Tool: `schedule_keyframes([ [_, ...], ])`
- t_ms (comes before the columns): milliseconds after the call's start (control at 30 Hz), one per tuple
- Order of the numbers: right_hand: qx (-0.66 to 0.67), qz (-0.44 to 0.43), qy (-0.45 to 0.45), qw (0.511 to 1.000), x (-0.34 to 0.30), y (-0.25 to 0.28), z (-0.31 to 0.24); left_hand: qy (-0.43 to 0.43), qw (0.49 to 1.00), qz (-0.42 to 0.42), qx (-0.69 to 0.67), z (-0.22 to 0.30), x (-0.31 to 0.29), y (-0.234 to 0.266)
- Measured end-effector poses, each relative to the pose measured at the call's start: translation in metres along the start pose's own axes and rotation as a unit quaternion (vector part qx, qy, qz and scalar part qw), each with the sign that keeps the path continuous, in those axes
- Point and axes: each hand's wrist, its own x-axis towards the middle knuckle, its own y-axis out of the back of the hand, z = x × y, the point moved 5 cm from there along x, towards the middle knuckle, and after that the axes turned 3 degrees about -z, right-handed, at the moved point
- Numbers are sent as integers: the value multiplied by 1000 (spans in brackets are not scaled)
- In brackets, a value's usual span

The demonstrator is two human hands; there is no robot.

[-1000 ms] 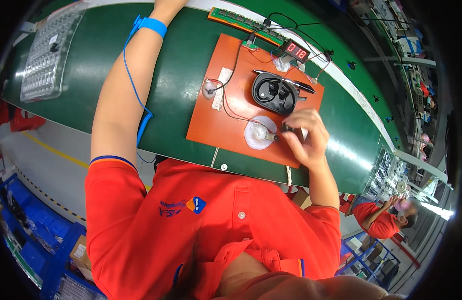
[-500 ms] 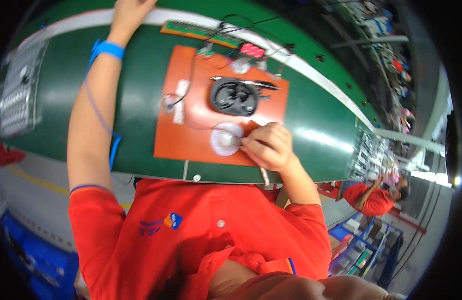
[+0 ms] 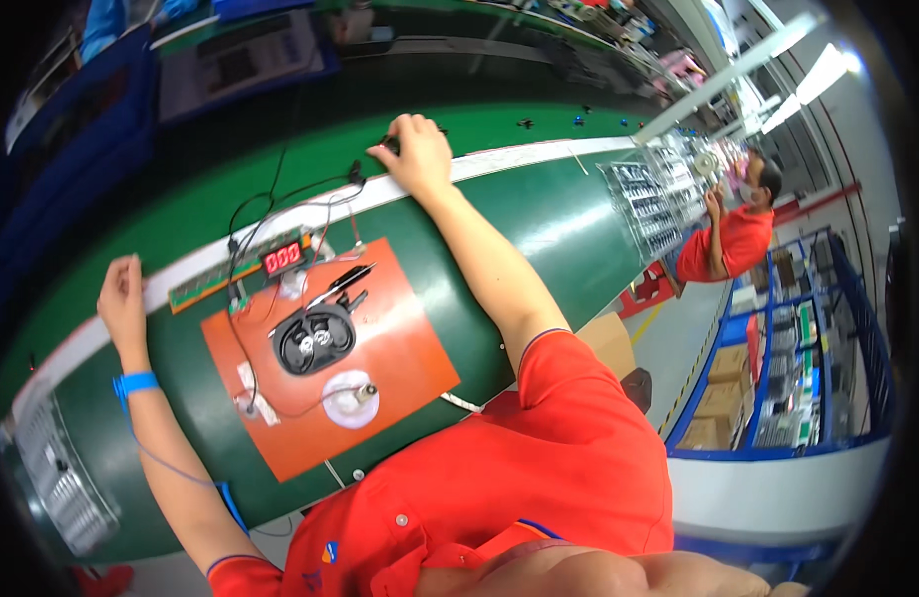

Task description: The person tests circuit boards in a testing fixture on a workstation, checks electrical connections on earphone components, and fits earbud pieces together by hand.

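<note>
My left hand [image 3: 123, 303], with a blue band on its wrist, is over the white strip on the far side of the green work surface, its fingers curled together; anything inside them is hidden. Farther right, my right hand [image 3: 422, 159] reaches past the strip onto the green belt. Its thumb and fingers close around a small black part [image 3: 392, 145], mostly covered. Between my arms lies an orange mat [image 3: 410, 343]. On it are a black earphone case [image 3: 325, 348] with its lid raised, a round white pad [image 3: 342, 410] with a small metal-tipped connector [image 3: 366, 394], and a black pen-like tool [image 3: 352, 279].
A red-lit display [image 3: 282, 259] and a green circuit strip [image 3: 203, 289] with loose wires stand behind the mat. Clear trays [image 3: 67, 478] lie at far left, more trays [image 3: 643, 204] at right. Another person [image 3: 723, 239] in red works there. Small black parts [image 3: 524, 123] dot the belt.
My right hand has let go of the connector at the white pad and moved far out to the belt. My left hand remains at the far strip. The view has turned and shifted right.
</note>
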Motion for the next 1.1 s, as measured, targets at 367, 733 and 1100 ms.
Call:
schedule_keyframes([
  [367,186,-85,25,979,-10,-3,-15,4,996,-36,83,12,1,-1],
  [733,171,-91,36,980,-7,-4,-14,-47,987,-36,147,37,-3,-6],
  [1100,171,-93,40,980,-10,-4,-17,-42,987,-35,151,36,-7,-4],
])
